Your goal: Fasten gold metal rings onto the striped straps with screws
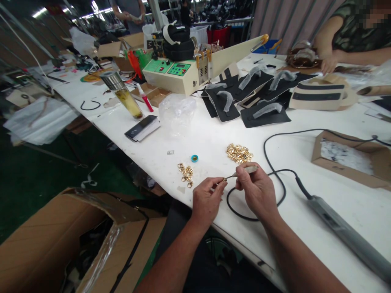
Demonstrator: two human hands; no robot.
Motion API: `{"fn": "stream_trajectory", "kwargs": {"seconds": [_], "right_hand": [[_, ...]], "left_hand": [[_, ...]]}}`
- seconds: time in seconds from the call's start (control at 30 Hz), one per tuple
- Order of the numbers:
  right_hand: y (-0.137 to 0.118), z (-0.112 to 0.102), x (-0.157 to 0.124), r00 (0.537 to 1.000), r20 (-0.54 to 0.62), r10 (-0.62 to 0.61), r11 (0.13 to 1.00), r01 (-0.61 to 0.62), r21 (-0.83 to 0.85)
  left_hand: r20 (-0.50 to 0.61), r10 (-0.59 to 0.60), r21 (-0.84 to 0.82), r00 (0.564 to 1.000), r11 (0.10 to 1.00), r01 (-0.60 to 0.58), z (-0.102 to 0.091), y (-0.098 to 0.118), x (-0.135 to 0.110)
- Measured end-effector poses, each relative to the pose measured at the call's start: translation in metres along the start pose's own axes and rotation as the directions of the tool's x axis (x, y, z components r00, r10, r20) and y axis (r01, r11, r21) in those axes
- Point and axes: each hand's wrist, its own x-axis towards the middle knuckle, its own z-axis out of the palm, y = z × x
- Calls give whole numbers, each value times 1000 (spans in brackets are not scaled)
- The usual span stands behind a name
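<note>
Near the front edge of the white table (214, 134), my left hand (207, 200) pinches a small gold buckle (224, 179) between thumb and fingers. My right hand (256, 189) grips a thin grey tool (247, 170) whose tip touches that buckle. A small pile of gold buckles (186, 173) lies just left of my left hand. A larger heap of gold buckles (239, 153) sits behind my right hand. A blue ring-shaped cap (194, 158) lies between the two piles.
A black cable (269, 162) loops around my right hand to a grey handheld device (342, 228). An open cardboard tray (351, 158) stands at right. Black and beige cut pieces (262, 114), a cream machine (180, 73), a jar (126, 95) and a co-worker's hand (328, 63) are farther back. A cardboard box (76, 244) stands on the floor.
</note>
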Motion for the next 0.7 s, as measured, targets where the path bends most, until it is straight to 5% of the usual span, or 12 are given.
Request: {"fn": "stream_trajectory", "kwargs": {"seconds": [0.33, 0.53, 0.7], "right_hand": [[3, 0, 1, 999, 9, -42, 997, 42, -58], [0, -2, 3, 993, 67, -100, 984, 108, -139], [2, -3, 6, 996, 63, 65, 998, -65, -9]], "left_hand": [[2, 43, 51, 999, 998, -43, 0, -4, -1], [40, 267, 244, 963, 932, -268, -5, -4, -5], [66, 228, 244, 971, 940, -237, -6, 4, -13]]}}
